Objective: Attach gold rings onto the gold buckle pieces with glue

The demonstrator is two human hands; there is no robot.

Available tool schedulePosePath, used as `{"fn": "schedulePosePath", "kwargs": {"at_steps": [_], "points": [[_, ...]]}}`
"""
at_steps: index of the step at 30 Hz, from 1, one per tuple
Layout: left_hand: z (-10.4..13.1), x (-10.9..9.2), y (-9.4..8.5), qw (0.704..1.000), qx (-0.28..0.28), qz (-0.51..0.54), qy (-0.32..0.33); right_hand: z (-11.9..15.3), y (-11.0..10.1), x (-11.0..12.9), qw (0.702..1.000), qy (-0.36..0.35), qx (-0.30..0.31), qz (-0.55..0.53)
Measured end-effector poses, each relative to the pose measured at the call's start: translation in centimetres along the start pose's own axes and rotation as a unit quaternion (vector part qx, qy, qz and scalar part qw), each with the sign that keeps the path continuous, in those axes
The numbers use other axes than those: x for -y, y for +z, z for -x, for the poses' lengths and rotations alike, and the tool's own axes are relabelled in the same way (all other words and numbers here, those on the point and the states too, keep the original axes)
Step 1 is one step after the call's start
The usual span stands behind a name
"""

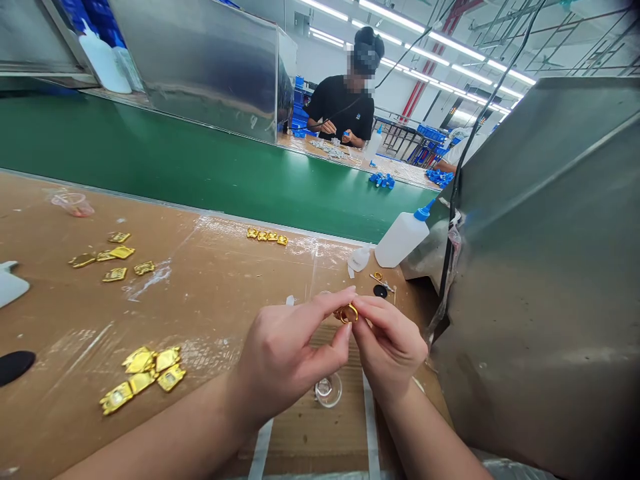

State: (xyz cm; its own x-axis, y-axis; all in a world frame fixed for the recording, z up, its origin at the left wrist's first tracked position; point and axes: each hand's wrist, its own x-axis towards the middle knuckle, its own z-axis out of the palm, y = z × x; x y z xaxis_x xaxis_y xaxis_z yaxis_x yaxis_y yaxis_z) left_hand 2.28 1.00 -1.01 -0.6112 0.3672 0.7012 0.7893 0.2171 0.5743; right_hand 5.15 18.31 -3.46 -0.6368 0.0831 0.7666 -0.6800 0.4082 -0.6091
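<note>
A small gold ring-shaped piece (349, 313) is held between the fingertips of both hands, above the brown work surface (215, 313). My left hand (295, 353) pinches it from the left with thumb and forefinger. From the right, my right hand (390, 340) grips its other side, fingers curled. Below the hands sits a small clear glass dish (329, 390). Several gold pieces (143, 377) lie in a cluster at the lower left, with more gold pieces (115, 255) farther back. Four-sided gold pieces in a short row (267, 236) lie near the far edge.
A white bottle with a blue cap (403, 239) stands at the right, near a black disc (380, 291) and small tools. A metal panel (540, 280) borders the right. Beyond a green belt (200, 167), a person in black (345, 110) works.
</note>
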Motion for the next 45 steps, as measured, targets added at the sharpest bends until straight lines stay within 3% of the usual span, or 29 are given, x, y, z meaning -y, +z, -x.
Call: {"fn": "schedulePosePath", "kwargs": {"at_steps": [31, 34, 37, 40, 45], "points": [[-0.3, 0.1, -0.2, 1.000, 0.005, 0.001, 0.007, 0.0, 0.2, -0.3, 0.999, -0.018, -0.001, -0.028], [-0.4, 0.2, -0.2, 1.000, 0.009, -0.003, -0.006, 0.0, 0.3, -0.4, 1.000, -0.005, 0.001, -0.026], [-0.6, 0.1, -0.2, 0.997, 0.022, 0.031, -0.062, -0.2, 0.4, -0.4, 1.000, 0.018, -0.001, -0.023], [-1.0, 0.2, 0.0, 0.968, 0.026, 0.159, -0.191, -0.5, 0.5, -0.2, 0.999, 0.041, 0.000, -0.018], [-2.1, 1.2, 0.1, 0.825, 0.041, 0.414, -0.382, -0.7, 0.7, -0.2, 0.997, 0.071, 0.019, -0.002]]}}
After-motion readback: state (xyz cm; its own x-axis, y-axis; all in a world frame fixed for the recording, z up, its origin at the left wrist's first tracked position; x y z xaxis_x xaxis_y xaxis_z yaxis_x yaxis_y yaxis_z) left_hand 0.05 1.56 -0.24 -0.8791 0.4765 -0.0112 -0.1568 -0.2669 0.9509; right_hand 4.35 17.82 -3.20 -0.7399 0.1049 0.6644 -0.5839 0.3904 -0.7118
